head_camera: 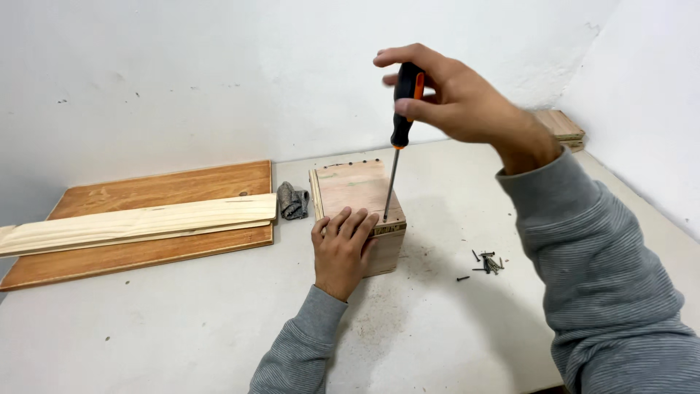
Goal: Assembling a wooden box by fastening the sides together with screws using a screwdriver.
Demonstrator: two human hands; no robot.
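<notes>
Screwdriver upright at the box's near edge

Right hand (456,95) grips the screwdriver (399,138); left hand (341,248), fingers flat, steadies the wooden box (354,186); bare table (182,328) surrounds them.

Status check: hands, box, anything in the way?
Right hand gripping screwdriver, tip on wooden box top near front edge. Left hand braces box front. Loose screws lie right, clear.
</notes>
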